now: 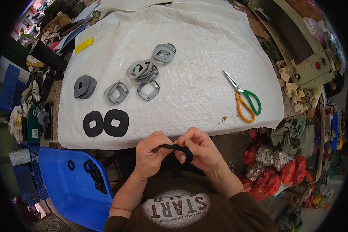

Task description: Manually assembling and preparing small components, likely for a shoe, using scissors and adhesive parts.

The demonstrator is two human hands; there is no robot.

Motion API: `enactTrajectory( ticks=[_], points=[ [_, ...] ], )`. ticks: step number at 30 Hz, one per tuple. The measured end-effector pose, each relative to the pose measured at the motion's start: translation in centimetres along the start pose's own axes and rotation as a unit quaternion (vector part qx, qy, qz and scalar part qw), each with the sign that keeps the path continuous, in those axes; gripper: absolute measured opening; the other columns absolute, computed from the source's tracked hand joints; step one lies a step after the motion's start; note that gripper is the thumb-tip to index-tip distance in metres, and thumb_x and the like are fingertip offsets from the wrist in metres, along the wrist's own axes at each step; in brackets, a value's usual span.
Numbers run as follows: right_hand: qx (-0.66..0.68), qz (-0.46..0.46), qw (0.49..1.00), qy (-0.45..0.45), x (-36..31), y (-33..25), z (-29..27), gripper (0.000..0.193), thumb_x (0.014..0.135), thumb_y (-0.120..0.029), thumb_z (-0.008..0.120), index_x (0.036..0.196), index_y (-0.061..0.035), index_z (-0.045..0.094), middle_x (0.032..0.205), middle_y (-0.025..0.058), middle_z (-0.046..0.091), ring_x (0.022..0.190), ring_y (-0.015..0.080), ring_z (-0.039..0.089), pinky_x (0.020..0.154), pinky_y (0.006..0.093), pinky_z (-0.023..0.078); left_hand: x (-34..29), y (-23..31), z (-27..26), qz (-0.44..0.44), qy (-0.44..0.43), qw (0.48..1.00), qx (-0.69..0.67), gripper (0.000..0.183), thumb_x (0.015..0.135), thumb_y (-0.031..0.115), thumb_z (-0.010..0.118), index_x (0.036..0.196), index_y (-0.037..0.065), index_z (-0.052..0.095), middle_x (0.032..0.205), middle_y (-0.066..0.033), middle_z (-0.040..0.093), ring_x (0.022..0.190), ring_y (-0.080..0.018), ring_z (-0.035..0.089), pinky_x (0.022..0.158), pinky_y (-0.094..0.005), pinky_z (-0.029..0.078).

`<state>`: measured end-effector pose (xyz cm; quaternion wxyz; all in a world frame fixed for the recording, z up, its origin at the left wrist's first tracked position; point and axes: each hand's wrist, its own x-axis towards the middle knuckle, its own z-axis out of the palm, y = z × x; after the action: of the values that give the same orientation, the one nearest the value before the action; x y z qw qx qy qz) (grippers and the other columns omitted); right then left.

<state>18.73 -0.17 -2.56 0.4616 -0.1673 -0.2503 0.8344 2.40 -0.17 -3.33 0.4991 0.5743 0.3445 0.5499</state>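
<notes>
Close to my body, at the table's near edge, a black piece of soft material [186, 151] is pinched between my two hands. My left hand [151, 154] grips its left end and my right hand [203, 150] its right end; the fingers cover much of it. Its full shape is hidden. On the table to the left lie two flat black rounded pads [122, 114] with square holes, side by side. Behind them is a small stack of dark grey pads [80, 89]. Grey frames with open centres [108, 96] lie at mid-table, several piled on one another [133, 73].
Scissors with one orange and one green handle [246, 101] lie on the white table cover [197, 92]. A yellow strip [84, 45] is at the far left. Below the table's left side stands a blue tub [73, 193] holding dark ring-shaped pieces. Red bags [263, 178] crowd the lower right.
</notes>
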Motion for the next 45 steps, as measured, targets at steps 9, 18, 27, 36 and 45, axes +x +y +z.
enactTrajectory(
  ticks=[9,18,27,36,45],
  points=[
    [-0.152,-0.079,0.982,0.084,-0.3,0.3,0.7,0.018,0.090,-0.018,0.051,0.091,-0.0003,0.048,0.076,0.0126,0.059,0.070,0.0174,0.058,0.065,0.0286,0.048,0.0,0.4,-0.5,-0.033,0.004,0.997,0.071,0.019,0.080,0.019,0.065,0.080,0.001,0.062,0.066,-0.0034,0.053,0.057,-0.0111,0.047,0.050,-0.0228,0.035],
    [-0.005,-0.027,0.993,0.114,-0.3,0.4,1.2,0.014,0.088,-0.015,0.052,0.085,-0.0022,0.048,0.069,0.0106,0.056,0.057,0.0157,0.052,0.053,0.0255,0.042,0.0,0.3,0.2,0.052,0.033,0.993,0.100,0.013,0.077,0.012,0.066,0.079,0.001,0.062,0.064,-0.0034,0.052,0.057,-0.0126,0.047,0.050,-0.0230,0.036],
    [0.090,0.070,0.993,0.038,0.3,0.0,0.3,0.018,0.087,-0.013,0.049,0.099,-0.0001,0.049,0.063,0.0126,0.053,0.052,0.0204,0.051,0.046,0.0303,0.040,0.1,0.3,-0.1,0.047,0.014,0.995,0.087,0.011,0.076,0.011,0.067,0.080,0.001,0.063,0.064,-0.0031,0.051,0.055,-0.0113,0.046,0.048,-0.0227,0.035],
    [-0.129,-0.099,0.985,0.060,-0.2,-0.3,-0.1,0.022,0.091,-0.014,0.044,0.108,0.0004,0.048,0.086,0.0153,0.058,0.076,0.0234,0.059,0.071,0.0332,0.047,0.1,0.5,-0.6,-0.023,0.001,0.997,0.071,0.021,0.081,0.023,0.063,0.079,0.001,0.062,0.062,-0.0026,0.050,0.052,-0.0101,0.043,0.046,-0.0230,0.032],
    [-0.195,-0.069,0.978,-0.024,-0.2,-1.1,-0.5,0.014,0.090,-0.013,0.050,0.092,0.0006,0.049,0.083,0.0079,0.057,0.078,0.0136,0.058,0.070,0.0267,0.048,0.8,1.6,-0.9,-0.038,-0.054,0.990,0.123,0.021,0.080,0.023,0.063,0.079,0.002,0.063,0.060,-0.0039,0.051,0.052,-0.0133,0.045,0.047,-0.0246,0.035]
  ],
)
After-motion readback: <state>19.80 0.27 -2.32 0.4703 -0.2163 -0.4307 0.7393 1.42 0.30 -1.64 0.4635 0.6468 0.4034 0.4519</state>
